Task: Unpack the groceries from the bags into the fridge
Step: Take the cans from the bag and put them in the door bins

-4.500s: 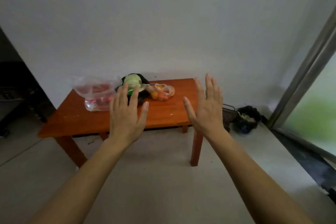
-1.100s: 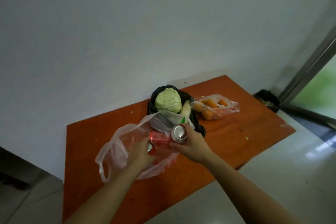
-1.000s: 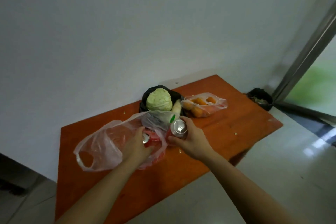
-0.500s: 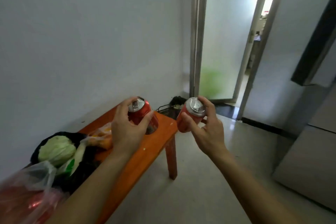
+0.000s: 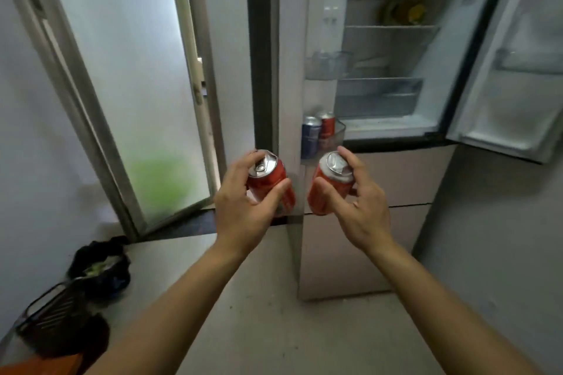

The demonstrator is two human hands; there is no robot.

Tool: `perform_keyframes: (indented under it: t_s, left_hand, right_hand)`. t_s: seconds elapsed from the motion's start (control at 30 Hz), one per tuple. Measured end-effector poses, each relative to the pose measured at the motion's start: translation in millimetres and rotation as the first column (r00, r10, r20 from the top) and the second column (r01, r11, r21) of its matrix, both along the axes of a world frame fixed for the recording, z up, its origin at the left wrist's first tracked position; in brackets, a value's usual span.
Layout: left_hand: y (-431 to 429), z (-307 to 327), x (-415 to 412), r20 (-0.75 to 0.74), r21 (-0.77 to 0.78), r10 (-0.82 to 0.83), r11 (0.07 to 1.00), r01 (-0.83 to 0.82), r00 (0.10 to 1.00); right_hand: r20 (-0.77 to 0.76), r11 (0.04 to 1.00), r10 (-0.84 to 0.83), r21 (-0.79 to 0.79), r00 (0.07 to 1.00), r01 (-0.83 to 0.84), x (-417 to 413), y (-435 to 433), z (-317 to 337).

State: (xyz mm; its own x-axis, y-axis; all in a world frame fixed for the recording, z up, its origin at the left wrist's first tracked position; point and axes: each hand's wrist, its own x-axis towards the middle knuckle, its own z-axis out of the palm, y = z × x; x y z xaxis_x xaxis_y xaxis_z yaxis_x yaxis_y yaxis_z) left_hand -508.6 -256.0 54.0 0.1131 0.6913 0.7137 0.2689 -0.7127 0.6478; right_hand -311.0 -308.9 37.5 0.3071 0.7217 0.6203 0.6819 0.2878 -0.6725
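My left hand (image 5: 243,207) grips a red soda can (image 5: 269,181), tilted, top toward me. My right hand (image 5: 356,204) grips a second red soda can (image 5: 330,184) the same way. Both cans hang in the air in front of the fridge (image 5: 390,70), whose two upper doors stand open. The left door's lower bin (image 5: 339,134) holds a blue can (image 5: 310,137) and a red can (image 5: 326,128), just above and beyond my hands. Inside, glass shelves show, with something yellow (image 5: 405,12) on an upper one.
A frosted glass door (image 5: 128,85) stands ajar on the left. On the floor at lower left lie a black bag (image 5: 100,268) and a dark wire rack (image 5: 58,316). An orange table corner (image 5: 39,367) shows at the bottom left. The open right fridge door (image 5: 518,70) juts out.
I took one can in each hand out of the clear bag on the table and turned right, away from the table. The open fridge now fills the view.
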Motion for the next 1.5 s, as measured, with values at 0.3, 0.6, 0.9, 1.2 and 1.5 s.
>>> perform_keyframes:
  t_s: [0.3, 0.6, 0.9, 1.2, 1.5]
  left_hand:
    - [85.5, 28.4, 195.0, -0.064, 0.042, -0.276, 0.959, 0.279, 0.959]
    - [134.6, 87.6, 301.9, 0.072, 0.273, -0.041, 0.962, 0.020, 0.997]
    - [187.6, 208.2, 283.5, 0.052, 0.405, 0.321, 0.859, -0.313, 0.946]
    - [218.9, 215.5, 265.6, -0.329, 0.275, 0.518, 0.853, -0.444, 0.790]
    - [235.1, 207.3, 261.0, -0.448, 0.136, 0.471, 0.876, -0.463, 0.760]
  right_hand:
    - [-0.099, 0.955, -0.275, 0.091, 0.956, 0.283, 184.5, 41.9, 21.9]
    - [-0.221, 0.969, 0.004, 0.242, 0.975, 0.051, 305.4, 156.5, 66.1]
    - [-0.209, 0.830, 0.420, 0.482, 0.883, -0.281, 291.2, 254.3, 198.5]
    - [-0.113, 0.859, 0.490, 0.235, 0.865, -0.455, 245.2, 319.8, 235.0]
    - [0.024, 0.890, 0.455, -0.007, 0.890, -0.455, 245.4, 329.3, 210.8]
